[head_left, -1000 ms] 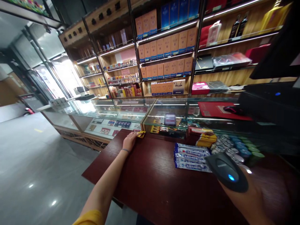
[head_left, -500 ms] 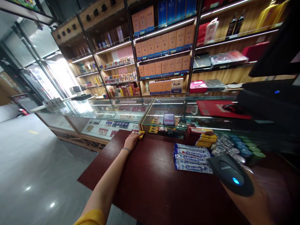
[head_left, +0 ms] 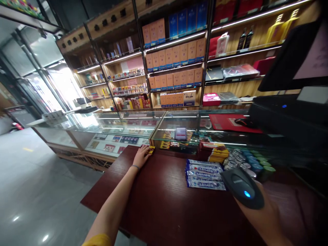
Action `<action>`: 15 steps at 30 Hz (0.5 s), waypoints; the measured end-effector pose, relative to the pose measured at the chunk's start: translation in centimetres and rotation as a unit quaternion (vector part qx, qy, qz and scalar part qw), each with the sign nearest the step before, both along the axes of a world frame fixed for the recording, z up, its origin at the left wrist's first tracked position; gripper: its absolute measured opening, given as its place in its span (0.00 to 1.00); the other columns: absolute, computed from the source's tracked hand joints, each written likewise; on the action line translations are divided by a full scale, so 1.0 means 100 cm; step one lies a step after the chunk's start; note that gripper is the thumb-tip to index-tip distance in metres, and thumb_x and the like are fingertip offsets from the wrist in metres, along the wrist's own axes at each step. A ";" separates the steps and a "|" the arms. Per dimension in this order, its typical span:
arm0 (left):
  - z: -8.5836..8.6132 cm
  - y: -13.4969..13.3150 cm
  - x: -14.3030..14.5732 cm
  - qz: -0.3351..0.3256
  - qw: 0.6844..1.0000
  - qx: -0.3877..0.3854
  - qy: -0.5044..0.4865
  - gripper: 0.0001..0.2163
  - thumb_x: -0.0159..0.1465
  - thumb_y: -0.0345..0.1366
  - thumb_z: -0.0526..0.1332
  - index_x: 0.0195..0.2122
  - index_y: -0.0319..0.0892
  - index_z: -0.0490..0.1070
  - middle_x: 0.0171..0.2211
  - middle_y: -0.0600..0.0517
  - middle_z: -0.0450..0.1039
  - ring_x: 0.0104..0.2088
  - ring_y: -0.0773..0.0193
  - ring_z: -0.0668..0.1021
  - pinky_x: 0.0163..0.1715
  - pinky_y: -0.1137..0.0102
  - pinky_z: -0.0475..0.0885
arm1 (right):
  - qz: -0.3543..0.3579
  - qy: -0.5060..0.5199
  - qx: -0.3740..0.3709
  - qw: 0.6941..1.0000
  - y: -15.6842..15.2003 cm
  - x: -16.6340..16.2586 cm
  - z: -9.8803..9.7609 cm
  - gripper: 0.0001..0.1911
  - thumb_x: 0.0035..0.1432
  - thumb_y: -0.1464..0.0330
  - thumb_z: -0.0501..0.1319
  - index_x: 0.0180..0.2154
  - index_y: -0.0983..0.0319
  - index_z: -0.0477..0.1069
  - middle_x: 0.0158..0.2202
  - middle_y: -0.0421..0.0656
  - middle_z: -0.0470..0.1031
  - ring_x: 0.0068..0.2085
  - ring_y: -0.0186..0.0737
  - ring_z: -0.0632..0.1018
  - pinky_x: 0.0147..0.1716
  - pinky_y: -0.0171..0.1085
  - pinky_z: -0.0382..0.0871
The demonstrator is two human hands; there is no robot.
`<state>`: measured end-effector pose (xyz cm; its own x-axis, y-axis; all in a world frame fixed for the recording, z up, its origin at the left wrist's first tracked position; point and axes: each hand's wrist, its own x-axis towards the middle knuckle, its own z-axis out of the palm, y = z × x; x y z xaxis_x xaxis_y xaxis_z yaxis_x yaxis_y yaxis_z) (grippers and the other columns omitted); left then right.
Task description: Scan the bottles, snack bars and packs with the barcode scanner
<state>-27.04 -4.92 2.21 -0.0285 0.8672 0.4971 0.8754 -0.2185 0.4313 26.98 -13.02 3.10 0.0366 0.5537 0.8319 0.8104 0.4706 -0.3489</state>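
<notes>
My left hand (head_left: pixel 141 156) reaches to the far left part of the dark red-brown tabletop (head_left: pixel 164 198). Its fingers are closed over a small yellow packet (head_left: pixel 152 149), partly hidden under them. My right hand (head_left: pixel 269 213), at the lower right, is wrapped round a dark barcode scanner (head_left: pixel 242 188) with a lit blue light. The scanner's nose points left and overlaps the end of a row of blue-and-white long wrappers (head_left: pixel 205 175). Behind these stands a stack of yellow packets (head_left: pixel 218 154).
Silver, blue and green cans (head_left: pixel 256 162) stand behind the scanner. A glass display counter (head_left: pixel 128 124) runs along the table's far side. On it lies a red mat (head_left: pixel 230 122) with a mouse. A dark monitor (head_left: pixel 287 58) juts in at right; shelves of boxes line the wall.
The view has shifted, so most things sit slightly further left in the picture. Both hands keep their places, the left at the yellow packet, the right round the scanner.
</notes>
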 end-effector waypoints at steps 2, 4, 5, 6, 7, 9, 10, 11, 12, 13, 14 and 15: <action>0.002 -0.002 0.008 -0.015 1.000 0.024 -0.009 0.19 0.65 0.38 0.66 0.57 0.51 0.78 0.63 0.44 0.74 0.67 0.47 0.71 0.69 0.45 0.61 | 0.000 0.016 -0.001 1.000 0.001 0.001 0.000 0.23 0.57 0.57 0.68 0.50 0.62 0.72 0.32 0.46 0.80 0.27 0.46 0.81 0.28 0.38 0.73; 0.005 -0.004 0.021 -0.035 0.998 0.050 -0.012 0.17 0.65 0.40 0.66 0.56 0.50 0.78 0.62 0.44 0.74 0.66 0.47 0.72 0.68 0.47 0.64 | -0.008 0.034 0.001 0.999 0.002 0.002 0.003 0.23 0.56 0.57 0.68 0.50 0.63 0.72 0.30 0.45 0.80 0.27 0.45 0.81 0.28 0.38 0.72; 0.007 -0.004 0.030 -0.044 0.997 0.064 -0.013 0.17 0.66 0.41 0.66 0.56 0.50 0.78 0.62 0.44 0.75 0.65 0.47 0.73 0.68 0.47 0.66 | 0.000 0.032 0.003 0.999 0.002 0.003 0.005 0.23 0.57 0.57 0.68 0.49 0.63 0.72 0.31 0.46 0.80 0.27 0.45 0.81 0.28 0.37 0.72; 0.011 -0.003 0.041 -0.053 0.995 0.080 -0.014 0.17 0.67 0.42 0.65 0.57 0.50 0.78 0.61 0.43 0.75 0.64 0.47 0.74 0.67 0.47 0.67 | -0.007 0.041 0.000 0.999 0.001 0.003 0.008 0.23 0.58 0.57 0.67 0.50 0.63 0.72 0.31 0.46 0.81 0.29 0.45 0.81 0.29 0.37 0.73; 0.015 -0.003 0.054 -0.062 0.993 0.096 -0.014 0.17 0.68 0.42 0.64 0.57 0.50 0.77 0.61 0.43 0.75 0.64 0.47 0.74 0.66 0.47 0.68 | -0.008 0.045 0.001 0.999 0.001 0.003 0.010 0.23 0.59 0.57 0.66 0.51 0.63 0.72 0.31 0.46 0.81 0.29 0.45 0.81 0.29 0.37 0.73; 0.026 -0.001 0.082 -0.085 0.989 0.124 -0.013 0.17 0.70 0.42 0.62 0.59 0.50 0.76 0.61 0.44 0.75 0.63 0.48 0.75 0.65 0.48 0.69 | -0.005 0.068 -0.012 0.998 0.001 0.003 0.013 0.22 0.59 0.58 0.66 0.51 0.62 0.71 0.31 0.46 0.81 0.30 0.45 0.81 0.29 0.37 0.73; 0.032 0.000 0.098 -0.100 0.986 0.135 -0.011 0.17 0.71 0.42 0.61 0.60 0.50 0.75 0.61 0.44 0.75 0.63 0.49 0.75 0.65 0.48 0.70 | -0.008 0.088 -0.013 0.996 0.001 0.004 0.015 0.22 0.58 0.58 0.67 0.50 0.62 0.71 0.31 0.46 0.81 0.30 0.45 0.81 0.29 0.37 0.73; 0.038 0.001 0.115 -0.116 0.983 0.143 -0.008 0.17 0.72 0.41 0.60 0.60 0.50 0.75 0.60 0.44 0.75 0.63 0.50 0.75 0.65 0.49 0.70 | -0.009 0.108 -0.021 0.994 0.001 0.005 0.015 0.23 0.57 0.58 0.67 0.51 0.61 0.70 0.32 0.46 0.81 0.31 0.46 0.82 0.30 0.37 0.73; 0.044 0.002 0.132 -0.133 0.980 0.150 -0.003 0.17 0.72 0.41 0.60 0.61 0.50 0.74 0.61 0.44 0.75 0.63 0.51 0.75 0.65 0.50 0.70 | -0.016 0.123 -0.032 0.992 0.002 0.006 0.016 0.23 0.57 0.58 0.67 0.51 0.60 0.70 0.33 0.46 0.82 0.33 0.46 0.83 0.31 0.37 0.74; 0.049 0.003 0.149 -0.150 0.976 0.156 0.003 0.17 0.73 0.40 0.59 0.62 0.50 0.73 0.61 0.44 0.75 0.63 0.51 0.75 0.65 0.50 0.70 | -0.026 0.133 -0.037 0.990 0.003 0.007 0.016 0.23 0.56 0.57 0.68 0.51 0.60 0.70 0.34 0.46 0.82 0.33 0.46 0.83 0.33 0.38 0.75; 0.054 0.004 0.166 -0.165 0.973 0.161 0.010 0.17 0.73 0.39 0.59 0.62 0.50 0.72 0.61 0.44 0.74 0.63 0.52 0.75 0.66 0.50 0.70 | -0.037 0.145 -0.044 0.988 0.004 0.009 0.016 0.24 0.55 0.57 0.68 0.50 0.60 0.70 0.34 0.46 0.82 0.34 0.47 0.83 0.33 0.38 0.75; 0.058 0.006 0.184 -0.178 0.970 0.164 0.018 0.18 0.73 0.39 0.58 0.63 0.50 0.72 0.61 0.44 0.74 0.63 0.51 0.74 0.66 0.50 0.70 | -0.045 0.156 -0.053 0.985 0.005 0.011 0.016 0.24 0.54 0.57 0.68 0.49 0.60 0.70 0.34 0.46 0.82 0.34 0.47 0.83 0.33 0.38 0.75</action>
<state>-8.68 -4.30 7.98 0.2672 0.6135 0.7431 0.7324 -0.6305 0.2571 28.05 -12.57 4.71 0.3343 0.6200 0.7098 0.6927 0.3491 -0.6311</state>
